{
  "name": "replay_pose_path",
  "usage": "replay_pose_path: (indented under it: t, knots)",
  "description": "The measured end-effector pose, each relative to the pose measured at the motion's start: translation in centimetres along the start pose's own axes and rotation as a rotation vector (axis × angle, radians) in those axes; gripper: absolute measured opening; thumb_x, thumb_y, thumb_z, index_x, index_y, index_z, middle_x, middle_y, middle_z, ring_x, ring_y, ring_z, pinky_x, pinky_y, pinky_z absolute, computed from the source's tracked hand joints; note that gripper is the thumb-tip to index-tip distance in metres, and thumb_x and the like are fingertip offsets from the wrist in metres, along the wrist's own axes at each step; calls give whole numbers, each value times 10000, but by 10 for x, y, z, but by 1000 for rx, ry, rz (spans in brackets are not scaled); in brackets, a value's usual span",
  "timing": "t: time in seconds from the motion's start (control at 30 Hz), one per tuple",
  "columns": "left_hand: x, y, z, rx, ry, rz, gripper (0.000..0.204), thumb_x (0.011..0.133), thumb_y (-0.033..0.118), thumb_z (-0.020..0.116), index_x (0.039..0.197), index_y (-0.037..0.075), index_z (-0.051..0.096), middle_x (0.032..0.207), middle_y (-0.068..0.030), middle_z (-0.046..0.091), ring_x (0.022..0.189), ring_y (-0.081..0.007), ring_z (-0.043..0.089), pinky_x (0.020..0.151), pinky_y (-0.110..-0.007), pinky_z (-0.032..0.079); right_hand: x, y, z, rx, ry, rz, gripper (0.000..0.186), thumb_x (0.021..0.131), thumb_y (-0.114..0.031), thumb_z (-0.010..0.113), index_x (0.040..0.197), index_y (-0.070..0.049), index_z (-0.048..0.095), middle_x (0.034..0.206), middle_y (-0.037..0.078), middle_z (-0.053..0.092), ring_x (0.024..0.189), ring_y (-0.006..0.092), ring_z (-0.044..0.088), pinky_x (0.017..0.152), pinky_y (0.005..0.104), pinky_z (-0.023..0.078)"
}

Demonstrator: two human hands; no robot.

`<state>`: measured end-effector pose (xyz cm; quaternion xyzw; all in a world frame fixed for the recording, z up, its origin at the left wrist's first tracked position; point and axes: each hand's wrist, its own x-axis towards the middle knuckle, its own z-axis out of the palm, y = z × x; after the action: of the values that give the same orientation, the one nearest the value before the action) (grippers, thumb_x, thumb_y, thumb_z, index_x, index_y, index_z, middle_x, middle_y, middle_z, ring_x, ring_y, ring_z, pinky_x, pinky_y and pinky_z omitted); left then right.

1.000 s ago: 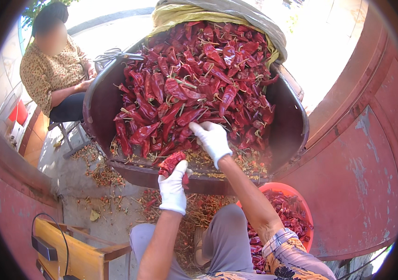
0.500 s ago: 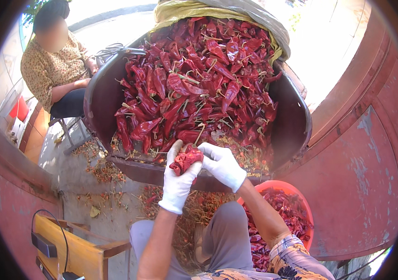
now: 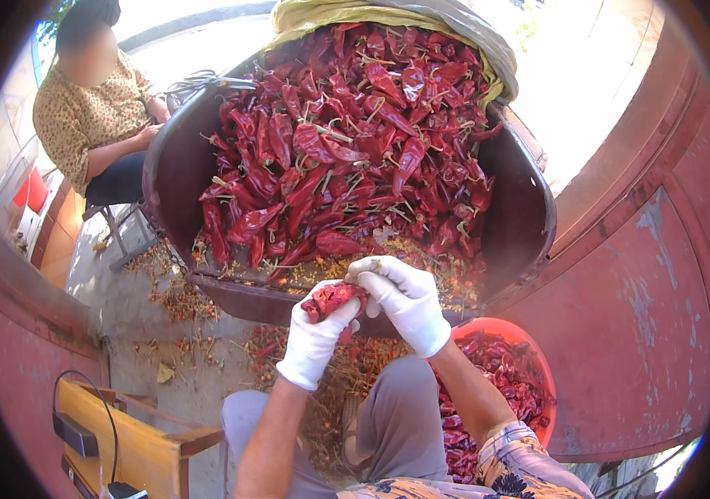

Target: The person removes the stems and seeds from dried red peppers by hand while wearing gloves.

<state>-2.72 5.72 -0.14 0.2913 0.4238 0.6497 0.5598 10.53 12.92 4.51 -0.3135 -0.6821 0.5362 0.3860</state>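
My left hand (image 3: 311,337), in a white glove, is closed around a crumpled dried red chili pepper (image 3: 331,301). My right hand (image 3: 411,306), gloved too, pinches at the pepper's stem (image 3: 376,265), a small brownish tip showing at its fingertips. Both hands meet just in front of the near edge of a dark metal bin (image 3: 242,301). A large heap of whole dried red chilies (image 3: 330,158), many with stems, fills the bin. Below my right forearm stands a red basin (image 3: 544,366) holding stemless-looking red chili pieces (image 3: 504,374).
Yellow seeds and bits (image 3: 321,273) lie along the bin's near lip. A yellow-grey sack (image 3: 455,18) drapes its far side. A person (image 3: 93,116) sits at the left. A wooden stool (image 3: 143,428) with a black cable is at the lower left; stems litter the floor.
My right hand has closed in on the pepper's stem, which stood upright before. Both hands have lowered slightly, and my left hand still holds the pepper. The view has shifted a little.
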Motion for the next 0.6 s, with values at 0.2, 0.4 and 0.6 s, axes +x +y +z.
replay_pose_path:
  t: [0.2,0.4,0.6]
  knots:
    - [-14,11,-5,-36,-190,-83,227,807,124,689,996,58,582,823,-40,626,672,-132,591,618,-278,472,0,-12,-2,536,-133,378,230,970,-187,529,1091,-11,614,762,-11,605,438,7,356,415,174,278]
    - [-18,16,-21,-162,-347,-122,261,801,60,681,1049,21,609,876,-58,650,724,-130,602,640,-269,488,0,-18,6,656,-220,564,231,992,-179,480,1094,3,581,669,-54,497,366,-3,291,331,178,212]
    - [-28,19,-19,-105,-333,-69,284,757,88,699,1001,0,582,811,-101,622,663,-194,612,581,-310,473,8,-6,-8,787,-198,465,289,1007,-248,449,1128,-9,557,578,-94,343,408,-1,298,366,178,222]
